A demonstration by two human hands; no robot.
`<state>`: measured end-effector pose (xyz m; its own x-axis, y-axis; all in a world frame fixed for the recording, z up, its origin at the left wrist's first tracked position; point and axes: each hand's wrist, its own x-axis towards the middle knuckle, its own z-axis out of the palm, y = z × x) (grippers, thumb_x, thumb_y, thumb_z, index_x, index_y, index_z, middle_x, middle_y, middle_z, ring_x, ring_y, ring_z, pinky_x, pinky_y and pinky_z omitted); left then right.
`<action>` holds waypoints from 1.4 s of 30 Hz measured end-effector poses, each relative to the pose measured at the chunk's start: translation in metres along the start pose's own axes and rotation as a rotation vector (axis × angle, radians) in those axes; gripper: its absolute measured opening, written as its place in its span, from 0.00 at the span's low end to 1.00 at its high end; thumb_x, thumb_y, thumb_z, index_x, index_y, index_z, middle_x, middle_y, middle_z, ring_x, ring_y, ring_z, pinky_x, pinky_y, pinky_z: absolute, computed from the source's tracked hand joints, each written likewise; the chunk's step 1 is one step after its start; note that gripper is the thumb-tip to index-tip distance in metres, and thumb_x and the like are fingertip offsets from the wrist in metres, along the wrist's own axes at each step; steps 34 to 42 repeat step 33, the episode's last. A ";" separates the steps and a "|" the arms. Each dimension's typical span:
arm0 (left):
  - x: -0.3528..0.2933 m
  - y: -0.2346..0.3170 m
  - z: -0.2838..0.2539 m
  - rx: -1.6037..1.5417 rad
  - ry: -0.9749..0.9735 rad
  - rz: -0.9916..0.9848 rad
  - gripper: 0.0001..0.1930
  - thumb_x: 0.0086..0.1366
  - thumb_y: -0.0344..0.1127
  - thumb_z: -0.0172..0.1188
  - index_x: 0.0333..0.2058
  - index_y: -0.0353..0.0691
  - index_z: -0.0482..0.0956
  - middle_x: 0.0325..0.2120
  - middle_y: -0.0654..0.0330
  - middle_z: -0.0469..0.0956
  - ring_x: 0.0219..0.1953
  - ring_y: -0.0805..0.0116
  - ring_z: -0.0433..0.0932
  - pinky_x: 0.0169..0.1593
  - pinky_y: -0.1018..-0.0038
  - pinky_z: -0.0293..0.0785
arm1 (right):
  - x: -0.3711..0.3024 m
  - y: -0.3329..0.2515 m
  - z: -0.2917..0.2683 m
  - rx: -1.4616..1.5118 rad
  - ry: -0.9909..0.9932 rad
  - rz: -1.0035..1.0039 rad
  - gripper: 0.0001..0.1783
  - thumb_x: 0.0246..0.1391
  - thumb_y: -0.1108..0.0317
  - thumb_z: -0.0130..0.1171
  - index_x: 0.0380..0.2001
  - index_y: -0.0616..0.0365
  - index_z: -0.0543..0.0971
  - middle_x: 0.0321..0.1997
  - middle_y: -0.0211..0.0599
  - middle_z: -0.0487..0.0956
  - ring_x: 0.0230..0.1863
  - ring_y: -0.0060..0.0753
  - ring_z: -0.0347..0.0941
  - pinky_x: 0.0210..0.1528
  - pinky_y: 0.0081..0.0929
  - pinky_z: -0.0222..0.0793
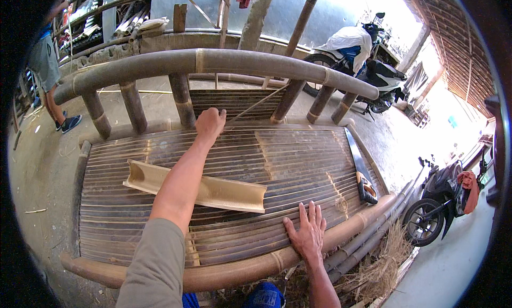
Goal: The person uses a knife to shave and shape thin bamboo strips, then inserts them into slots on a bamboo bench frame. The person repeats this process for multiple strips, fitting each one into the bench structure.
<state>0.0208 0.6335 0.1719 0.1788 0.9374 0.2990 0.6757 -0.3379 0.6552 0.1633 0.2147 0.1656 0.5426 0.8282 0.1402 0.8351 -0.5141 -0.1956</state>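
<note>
My left hand (210, 125) reaches to the far side of a bamboo bench and is closed near the foot of its backrest; what its fingers hold, if anything, is hidden. Just right of that fist, a thin stick (260, 102) slants up across the backrest opening. My right hand (309, 232) rests open, fingers spread, on the slatted seat (298, 148) near the front rail. Under my left forearm lies a split half of a bamboo pole (232, 193), hollow side up. A handsaw (358, 161) with a black and orange handle lies at the seat's right end.
The thick bamboo backrest rail (240, 61) runs across the far side. Bamboo poles (368, 238) and fibre shavings (376, 262) lie at the right front. Two motorbikes (357, 62) (442, 198) stand beyond. A person in shorts (47, 68) stands at the far left.
</note>
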 end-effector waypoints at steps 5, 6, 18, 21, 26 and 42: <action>-0.011 0.019 0.001 -0.730 -0.261 -0.349 0.31 0.74 0.56 0.48 0.28 0.28 0.78 0.27 0.43 0.84 0.17 0.59 0.83 0.22 0.67 0.79 | 0.000 -0.001 -0.002 -0.003 -0.002 0.007 0.42 0.60 0.36 0.53 0.67 0.54 0.67 0.76 0.53 0.56 0.78 0.55 0.45 0.74 0.59 0.41; -0.013 0.023 0.006 -0.876 -0.305 -0.425 0.31 0.74 0.57 0.47 0.30 0.28 0.78 0.27 0.44 0.84 0.19 0.58 0.83 0.21 0.67 0.80 | 0.000 -0.001 -0.002 0.001 -0.005 0.011 0.42 0.60 0.35 0.53 0.67 0.54 0.67 0.76 0.52 0.56 0.78 0.55 0.45 0.74 0.59 0.41; -0.020 0.052 0.063 -2.016 0.421 -0.923 0.25 0.78 0.53 0.37 0.51 0.32 0.61 0.33 0.48 0.76 0.30 0.58 0.80 0.42 0.60 0.84 | 0.002 -0.001 -0.004 0.011 -0.036 0.031 0.43 0.60 0.34 0.52 0.68 0.53 0.66 0.77 0.51 0.55 0.78 0.53 0.44 0.75 0.58 0.38; -0.007 0.065 0.036 -1.919 0.422 -0.586 0.19 0.79 0.48 0.38 0.50 0.35 0.61 0.36 0.49 0.76 0.32 0.58 0.81 0.40 0.62 0.84 | 0.000 -0.002 -0.002 -0.013 -0.029 0.023 0.43 0.60 0.35 0.53 0.68 0.53 0.66 0.76 0.50 0.55 0.78 0.52 0.44 0.75 0.57 0.39; 0.020 0.071 -0.016 -1.751 0.345 -0.496 0.16 0.78 0.47 0.40 0.46 0.38 0.63 0.34 0.56 0.70 0.33 0.62 0.78 0.39 0.63 0.82 | 0.002 -0.003 -0.001 -0.054 -0.023 0.023 0.42 0.60 0.36 0.53 0.68 0.54 0.67 0.76 0.50 0.56 0.78 0.52 0.46 0.75 0.55 0.41; 0.029 0.064 -0.024 -1.826 0.494 -0.262 0.33 0.70 0.71 0.40 0.55 0.46 0.65 0.41 0.54 0.77 0.44 0.59 0.78 0.62 0.47 0.66 | 0.002 0.004 0.003 -0.034 -0.039 0.026 0.43 0.59 0.33 0.52 0.69 0.47 0.65 0.77 0.49 0.54 0.78 0.52 0.44 0.74 0.58 0.41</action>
